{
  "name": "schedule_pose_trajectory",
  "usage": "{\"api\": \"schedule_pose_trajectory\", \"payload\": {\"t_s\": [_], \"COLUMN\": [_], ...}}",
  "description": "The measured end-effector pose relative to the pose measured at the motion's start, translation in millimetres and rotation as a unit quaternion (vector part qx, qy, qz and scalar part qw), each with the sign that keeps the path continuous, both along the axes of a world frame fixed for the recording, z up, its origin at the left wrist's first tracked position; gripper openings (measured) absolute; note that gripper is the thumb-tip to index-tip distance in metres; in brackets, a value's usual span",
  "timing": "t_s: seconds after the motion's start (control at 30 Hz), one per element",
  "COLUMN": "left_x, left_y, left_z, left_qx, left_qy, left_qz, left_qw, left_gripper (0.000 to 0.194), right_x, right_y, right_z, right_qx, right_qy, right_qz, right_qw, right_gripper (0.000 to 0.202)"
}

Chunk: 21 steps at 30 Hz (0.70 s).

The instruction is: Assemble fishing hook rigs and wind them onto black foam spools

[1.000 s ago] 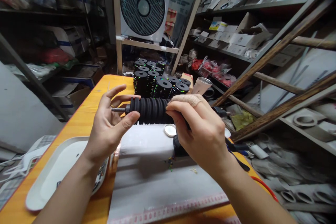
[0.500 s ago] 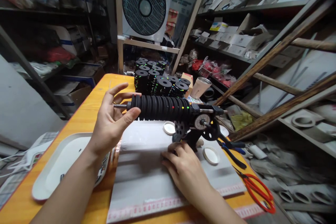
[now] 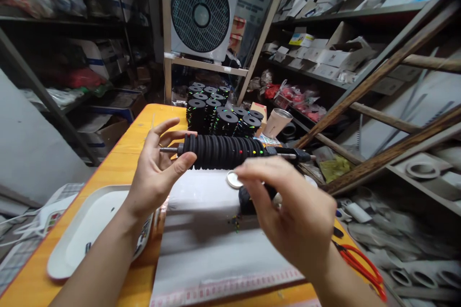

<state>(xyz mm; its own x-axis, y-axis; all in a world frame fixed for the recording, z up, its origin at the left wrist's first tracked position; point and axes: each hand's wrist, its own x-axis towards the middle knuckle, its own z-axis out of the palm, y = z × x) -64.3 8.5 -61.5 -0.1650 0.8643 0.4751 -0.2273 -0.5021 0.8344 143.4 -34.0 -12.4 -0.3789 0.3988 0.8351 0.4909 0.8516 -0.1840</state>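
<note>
A black ribbed roll [image 3: 219, 152] lies level on a metal spindle, with red, yellow and green dots in a row near its right end. My left hand [image 3: 153, 177] grips the roll's left end between thumb and fingers. In front of the right end, my right hand [image 3: 295, 206] is raised with thumb and forefinger pinched together; motion blurs it, and anything in the pinch is too small to make out. Tiny coloured pieces [image 3: 236, 223] lie on the white board [image 3: 201, 244] below. My right hand hides much of the spindle's black stand.
A white tray [image 3: 59, 261] lies at the left, and a small round white lid [image 3: 235, 179] behind my right hand. Black spools [image 3: 197, 115] stand stacked at the back beside a cup [image 3: 277, 122]. Red-handled scissors [image 3: 367, 268] rest at the right edge.
My right hand has risen from the white board to the roll's right end, uncovering the tiny coloured pieces. My left hand keeps its grip on the roll.
</note>
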Motion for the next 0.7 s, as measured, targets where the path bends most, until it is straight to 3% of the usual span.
{"api": "schedule_pose_trajectory", "payload": {"t_s": [0.13,0.7], "left_x": [-0.4,0.6], "left_y": [-1.7,-2.0], "left_z": [1.3,3.3], "left_qx": [-0.003,-0.010], "left_qy": [0.011,0.012], "left_qz": [0.001,0.007], "left_qw": [1.000,1.000], "left_gripper": [0.065,0.065], "right_x": [-10.1,-14.6], "right_y": [26.1,34.3], "right_z": [17.5,6.1], "right_qx": [0.038,0.069], "right_qy": [0.006,-0.049], "right_qz": [-0.039,-0.066], "right_qw": [0.999,0.994], "right_gripper": [0.012,0.014]}}
